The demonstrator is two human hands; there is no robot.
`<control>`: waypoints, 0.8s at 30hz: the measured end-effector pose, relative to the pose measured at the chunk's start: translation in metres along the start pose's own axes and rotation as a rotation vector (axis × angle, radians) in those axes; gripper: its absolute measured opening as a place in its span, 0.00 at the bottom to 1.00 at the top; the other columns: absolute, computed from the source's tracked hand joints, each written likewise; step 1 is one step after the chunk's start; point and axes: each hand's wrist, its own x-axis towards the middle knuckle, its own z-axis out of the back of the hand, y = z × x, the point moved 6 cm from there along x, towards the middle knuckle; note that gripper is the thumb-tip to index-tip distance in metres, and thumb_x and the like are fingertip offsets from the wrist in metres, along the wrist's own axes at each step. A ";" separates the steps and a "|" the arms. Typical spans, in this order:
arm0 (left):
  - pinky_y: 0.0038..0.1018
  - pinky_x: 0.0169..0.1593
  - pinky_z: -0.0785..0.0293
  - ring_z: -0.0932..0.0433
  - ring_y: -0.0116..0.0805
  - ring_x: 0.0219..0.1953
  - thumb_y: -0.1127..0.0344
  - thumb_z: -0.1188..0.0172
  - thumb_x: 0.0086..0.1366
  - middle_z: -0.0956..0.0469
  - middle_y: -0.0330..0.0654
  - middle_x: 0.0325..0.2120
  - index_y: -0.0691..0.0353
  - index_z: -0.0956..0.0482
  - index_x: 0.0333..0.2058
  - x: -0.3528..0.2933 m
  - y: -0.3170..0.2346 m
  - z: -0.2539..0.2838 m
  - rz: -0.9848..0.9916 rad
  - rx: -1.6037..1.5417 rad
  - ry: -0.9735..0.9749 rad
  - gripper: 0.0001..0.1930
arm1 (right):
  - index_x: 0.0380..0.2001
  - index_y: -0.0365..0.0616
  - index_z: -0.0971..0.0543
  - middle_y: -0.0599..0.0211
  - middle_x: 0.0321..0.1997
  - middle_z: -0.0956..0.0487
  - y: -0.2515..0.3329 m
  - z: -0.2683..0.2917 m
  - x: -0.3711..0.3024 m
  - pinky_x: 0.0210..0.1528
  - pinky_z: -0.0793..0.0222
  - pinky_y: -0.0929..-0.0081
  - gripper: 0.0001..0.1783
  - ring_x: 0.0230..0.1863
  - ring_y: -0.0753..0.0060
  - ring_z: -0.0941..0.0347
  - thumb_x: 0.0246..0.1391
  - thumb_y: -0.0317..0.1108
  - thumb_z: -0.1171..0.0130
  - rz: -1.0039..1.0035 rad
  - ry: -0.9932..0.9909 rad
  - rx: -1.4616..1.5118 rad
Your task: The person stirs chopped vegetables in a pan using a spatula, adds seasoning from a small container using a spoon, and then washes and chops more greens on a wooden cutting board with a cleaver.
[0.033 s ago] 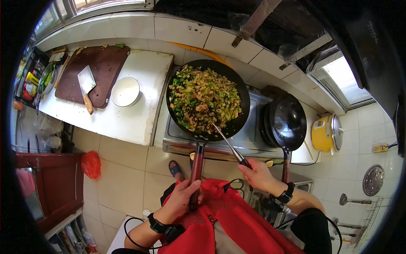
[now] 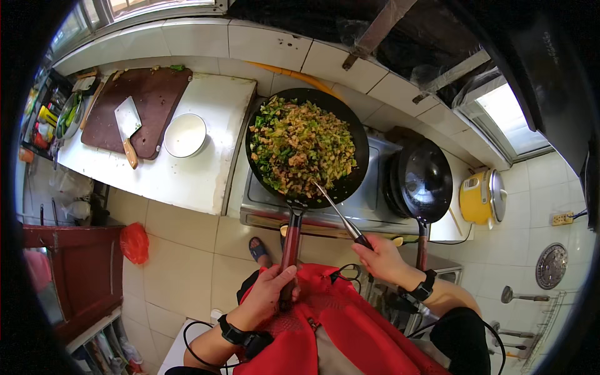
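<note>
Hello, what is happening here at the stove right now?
A person is cooking. The left hand grips the long handle of a black pan on the stove. The right hand holds a metal spatula with its tip in the chopped green and brown food. A second pan sits empty beside it.

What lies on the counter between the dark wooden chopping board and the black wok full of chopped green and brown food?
In the head view, a round white bowl sits between the chopping board and the wok, beside the board's right edge.
</note>
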 end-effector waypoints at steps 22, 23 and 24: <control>0.23 0.28 0.33 0.29 0.25 0.23 0.56 0.48 0.71 0.29 0.36 0.20 0.63 0.28 0.38 -0.001 0.001 0.003 -0.025 0.017 0.022 0.14 | 0.38 0.42 0.29 0.76 0.20 0.36 0.061 0.021 -0.050 0.12 0.55 0.83 0.13 0.12 0.86 0.49 0.67 0.41 0.51 -0.406 0.288 0.755; 0.23 0.28 0.33 0.29 0.25 0.23 0.57 0.48 0.70 0.30 0.36 0.20 0.63 0.28 0.38 0.000 0.001 0.003 -0.027 0.016 0.028 0.13 | 0.39 0.42 0.28 0.76 0.20 0.35 0.063 0.023 -0.051 0.12 0.55 0.84 0.12 0.12 0.87 0.48 0.67 0.40 0.51 -0.406 0.288 0.764; 0.23 0.28 0.33 0.29 0.25 0.23 0.57 0.48 0.70 0.30 0.36 0.19 0.63 0.28 0.37 0.000 0.001 0.003 -0.029 0.014 0.034 0.13 | 0.39 0.42 0.28 0.76 0.20 0.35 0.063 0.024 -0.053 0.12 0.55 0.84 0.12 0.12 0.87 0.48 0.67 0.40 0.51 -0.408 0.291 0.759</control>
